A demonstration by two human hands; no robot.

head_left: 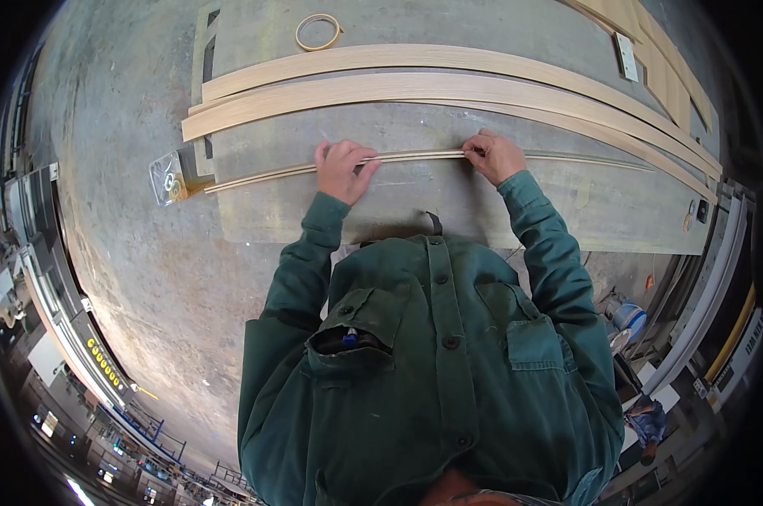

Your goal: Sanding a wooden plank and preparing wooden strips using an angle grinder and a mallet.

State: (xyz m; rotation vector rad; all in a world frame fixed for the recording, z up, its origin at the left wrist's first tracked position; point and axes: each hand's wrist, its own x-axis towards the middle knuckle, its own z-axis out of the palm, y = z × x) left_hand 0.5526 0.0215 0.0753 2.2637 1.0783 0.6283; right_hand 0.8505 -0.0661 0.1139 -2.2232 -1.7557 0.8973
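Observation:
Long, thin wooden strips (423, 155) lie side by side across the near part of the grey worktable (267, 215). My left hand (342, 171) is closed on them left of the middle, fingertips over the top and thumb on the near side. Farther right, my right hand (493, 157) pinches the same strips between thumb and fingers. How many strips each hand grips is hidden by the fingers. Just beyond both hands run wider, pale wooden boards (381, 87), laid lengthwise and partly overlapping at the right.
A roll of tape (340, 35) rests beyond the boards. Near the strips' left end is a clear plastic bag (164, 175) with small yellowish items. Wooden panels (664, 84) with a pale plate (626, 57) occupy the far right. Another person (647, 419) is in the background at lower right.

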